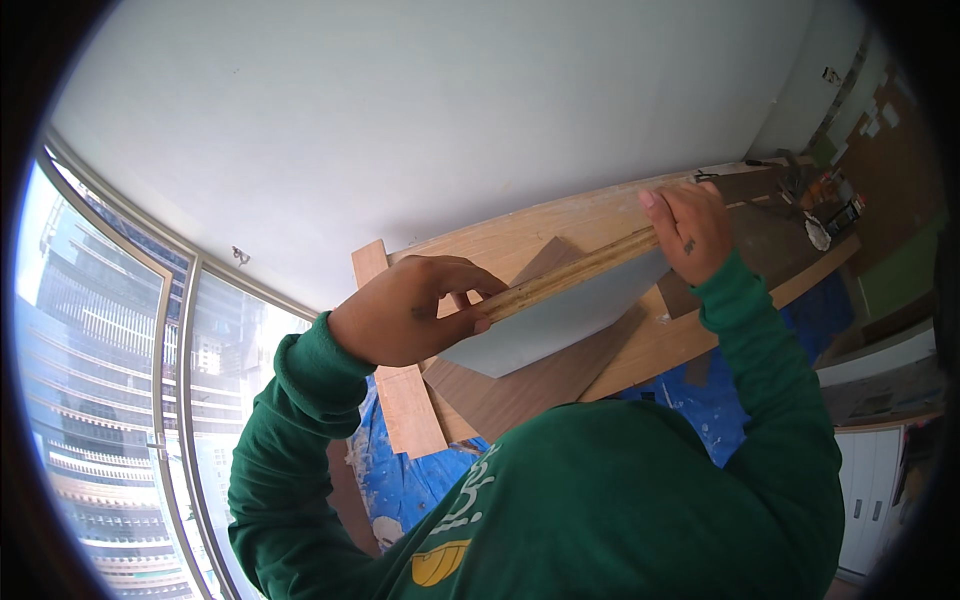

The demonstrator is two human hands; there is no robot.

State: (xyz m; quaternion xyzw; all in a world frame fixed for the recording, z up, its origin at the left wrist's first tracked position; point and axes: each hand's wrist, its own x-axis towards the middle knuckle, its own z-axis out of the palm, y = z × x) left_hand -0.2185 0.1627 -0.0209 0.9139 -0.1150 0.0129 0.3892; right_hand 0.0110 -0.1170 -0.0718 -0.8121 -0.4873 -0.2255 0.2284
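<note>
A plywood board (560, 320) with one pale face and a raw layered edge is held up on edge between my hands. My left hand (415, 310) pinches its left end, thumb on the near side and fingers over the far side. At the other end my right hand (692, 230) is closed around the top corner, its thumb lying along the edge. Beneath the board, a brown wood-grain panel (530, 395) lies at an angle on a larger light wood sheet (650, 350).
A narrow light plank (410, 410) sticks out at the left. Tools and small items (810, 195) lie at the far right end, near a dark panel (770, 240). Blue plastic sheeting (700, 410) covers the floor. A white wall (450, 120) stands behind; tall windows (110, 380) are at left, a white cabinet (865, 490) at right.
</note>
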